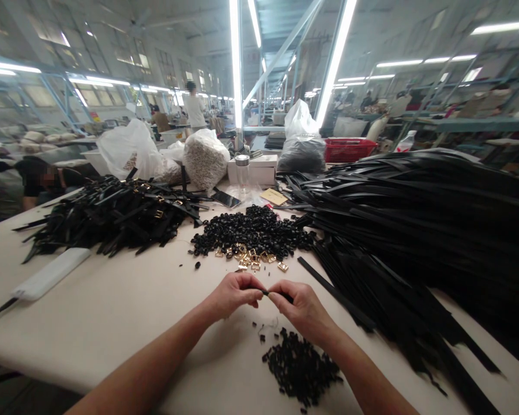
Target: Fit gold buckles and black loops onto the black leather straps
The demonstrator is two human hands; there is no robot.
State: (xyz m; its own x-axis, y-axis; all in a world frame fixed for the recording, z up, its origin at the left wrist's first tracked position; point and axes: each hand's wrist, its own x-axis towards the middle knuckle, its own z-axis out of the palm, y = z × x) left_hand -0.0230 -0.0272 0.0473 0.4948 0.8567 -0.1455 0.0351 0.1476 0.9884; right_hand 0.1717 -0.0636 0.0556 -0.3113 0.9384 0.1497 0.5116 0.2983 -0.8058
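Observation:
My left hand (237, 295) and my right hand (301, 306) meet over the table, thumbs and fingers pinched. Between them is a short black strip (265, 292), mostly hidden by the fingertips. Just beyond the hands lie gold buckles (255, 259), in front of a heap of small black loops (251, 227). Below my right hand, close to its forearm, sits a pile of tiny black pieces (300, 369), too small to make out exactly.
Long black straps (415, 219) are heaped across the right side. Black straps with gold buckles (116, 216) form a pile at the left, near a white bar-shaped object (52, 274) with a cord. Behind stand a glass jar (242, 176), plastic bags (205, 158) and a red basket (350, 150).

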